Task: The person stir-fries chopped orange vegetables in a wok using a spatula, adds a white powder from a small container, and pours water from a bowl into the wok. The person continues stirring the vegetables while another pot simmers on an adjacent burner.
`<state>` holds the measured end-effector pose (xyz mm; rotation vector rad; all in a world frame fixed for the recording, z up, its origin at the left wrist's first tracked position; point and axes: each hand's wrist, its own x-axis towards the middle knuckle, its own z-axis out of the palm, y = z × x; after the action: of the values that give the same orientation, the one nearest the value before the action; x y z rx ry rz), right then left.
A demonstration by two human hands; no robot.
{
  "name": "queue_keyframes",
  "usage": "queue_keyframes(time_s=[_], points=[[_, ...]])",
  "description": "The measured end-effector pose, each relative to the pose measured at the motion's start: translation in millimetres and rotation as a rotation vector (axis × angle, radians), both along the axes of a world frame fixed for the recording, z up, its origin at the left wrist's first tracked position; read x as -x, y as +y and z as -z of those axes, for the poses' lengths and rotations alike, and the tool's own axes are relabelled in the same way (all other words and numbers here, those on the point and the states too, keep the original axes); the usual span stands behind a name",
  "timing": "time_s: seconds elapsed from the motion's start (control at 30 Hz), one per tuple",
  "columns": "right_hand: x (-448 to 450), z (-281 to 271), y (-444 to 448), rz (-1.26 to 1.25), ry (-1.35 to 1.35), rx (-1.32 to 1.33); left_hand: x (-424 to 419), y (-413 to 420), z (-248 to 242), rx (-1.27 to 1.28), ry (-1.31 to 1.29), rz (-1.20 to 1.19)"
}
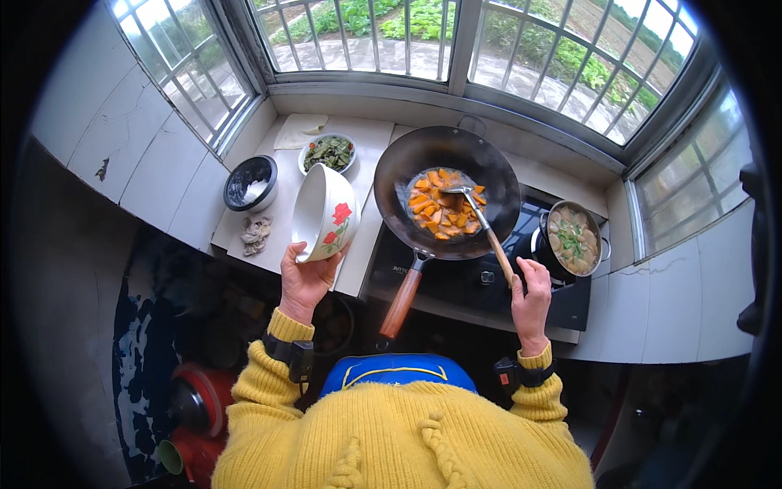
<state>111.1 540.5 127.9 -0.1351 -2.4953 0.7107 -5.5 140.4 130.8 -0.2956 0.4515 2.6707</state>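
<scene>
My left hand [307,278] holds a white bowl [327,220] with a red rose print. The bowl is tilted on its side, its mouth facing left, and looks bare inside. Before me a dark wok [391,183] holds orange chunks [435,211], perhaps pumpkin or carrot, in bubbling liquid. A metal spatula with a wooden handle [498,250] lies in the wok, its head among the chunks and its handle across the rim. Beside the handle's end is my right hand [530,299], fingers apart and not wrapped around it; the thumb may touch the wood.
The wok's wooden handle [402,302] juts toward me over the edge of the black cooktop [452,287]. At right stands a pot of soup [573,238] with green garnish. On the left counter are a bowl of greens [330,153], a dark-rimmed bowl [252,183] and a crumpled rag [255,234].
</scene>
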Motion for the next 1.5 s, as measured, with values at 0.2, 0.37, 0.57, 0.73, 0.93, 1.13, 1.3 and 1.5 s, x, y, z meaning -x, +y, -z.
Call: queue_keyframes(time_s=[0.2, 0.37, 0.57, 0.73, 0.93, 1.13, 1.3, 1.5], points=[[-23, -67, -186, -0.147, 0.199, 0.208, -12, -155, 36, 0.144, -0.011, -0.115], [10, -37, -347, -0.75, -0.11, 0.219, -44, -282, 57, 0.266, -0.115, -0.286], [108, 73, -476, -0.901, -0.374, 0.045, -77, -368, 56, 0.322, -0.177, -0.386], [222, 142, -565, -0.746, -0.221, -0.142, -92, -391, 50, 0.384, -0.215, -0.398], [267, 199, -579, -0.594, -0.186, -0.305, -86, -391, 55, 0.401, -0.22, -0.329], [280, 223, -479, -0.378, -0.14, -0.439, -54, -375, 66, 0.383, -0.219, -0.213], [322, 231, -367, -0.009, -0.247, -0.462, -39, -359, 71, 0.422, -0.246, -0.194], [356, 245, -312, 0.333, -0.394, -0.303, -14, -336, 69, 0.377, -0.227, -0.121]])
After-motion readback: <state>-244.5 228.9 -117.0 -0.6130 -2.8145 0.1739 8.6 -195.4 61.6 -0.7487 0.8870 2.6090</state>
